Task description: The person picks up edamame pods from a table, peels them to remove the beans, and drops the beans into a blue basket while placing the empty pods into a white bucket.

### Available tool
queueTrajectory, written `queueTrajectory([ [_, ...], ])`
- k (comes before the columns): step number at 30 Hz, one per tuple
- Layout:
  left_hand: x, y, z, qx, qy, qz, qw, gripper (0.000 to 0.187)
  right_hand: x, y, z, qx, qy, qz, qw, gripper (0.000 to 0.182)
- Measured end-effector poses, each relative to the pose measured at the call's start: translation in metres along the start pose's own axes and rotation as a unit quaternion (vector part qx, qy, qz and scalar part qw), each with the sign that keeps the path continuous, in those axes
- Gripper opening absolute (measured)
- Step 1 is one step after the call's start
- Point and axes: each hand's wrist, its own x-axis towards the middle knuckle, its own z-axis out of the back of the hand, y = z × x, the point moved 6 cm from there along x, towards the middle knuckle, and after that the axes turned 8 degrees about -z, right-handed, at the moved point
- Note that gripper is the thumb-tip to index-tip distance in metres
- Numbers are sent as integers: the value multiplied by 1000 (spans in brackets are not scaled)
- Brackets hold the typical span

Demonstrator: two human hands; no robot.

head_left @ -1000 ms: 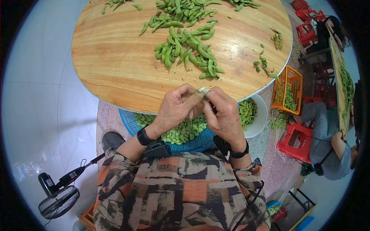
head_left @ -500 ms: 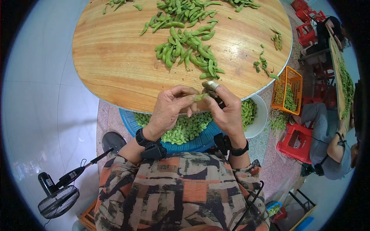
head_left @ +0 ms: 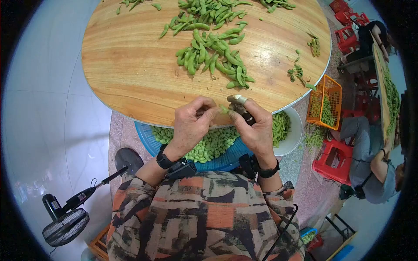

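At the table's near edge my two hands meet fingertip to fingertip. A green edamame pod shows between them, pinched by the thumb and finger of my right hand. A pale, shiny cover sits on that hand's forefinger, and dark bands wrap another finger. My left hand is closed, thumb against curled forefinger, close to the pod's left end; what lies in its pinch is hidden. Below both hands, shelled beans fill much of a blue basket. A pile of whole pods lies on the round wooden table.
Right of the basket stands a white tub of pods. Farther right are an orange crate, a red stool and seated people beside another table. A fan stands at lower left. Leafy scraps lie on the table's right side.
My left hand has shifted slightly left and its fingers have curled in more. Less of the pod shows between the hands. My right hand keeps nearly the same place.
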Motion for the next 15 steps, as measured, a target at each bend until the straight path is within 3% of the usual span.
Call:
queueTrajectory([
  [1, -1, -6, -1, 37, 11, -34, 999, 9, -2, 9, 0, -63, -13, 81, 995, 33],
  [2, -1, -10, -2, 74, 21, -68, 995, 9, -3, 11, 1, -64, -13, 81, 995, 33],
  [6, -3, -7, -5, 40, 71, -54, 995, 15, -7, 13, -3, -78, 30, 66, 994, 35],
  [8, -3, -8, -9, 21, 138, -35, 990, 18, -8, 13, -5, -75, 48, 73, 993, 35],
  [9, -1, -10, -8, 21, 138, -35, 990, 18, -7, 9, -5, -37, 57, 38, 997, 37],
  [11, -2, -2, -10, -129, 147, 84, 977, 19, -7, 2, -5, 40, 75, -32, 996, 39],
  [12, -2, -3, -9, -129, 147, 84, 977, 19, -6, 2, -3, 40, 75, -31, 996, 39],
  [14, -2, 0, -10, -184, 153, 133, 962, 16, -6, -8, 1, 199, 96, -143, 965, 41],
  [15, -1, -2, -8, -184, 154, 132, 962, 16, -6, -8, 7, 198, 95, -143, 965, 41],
])
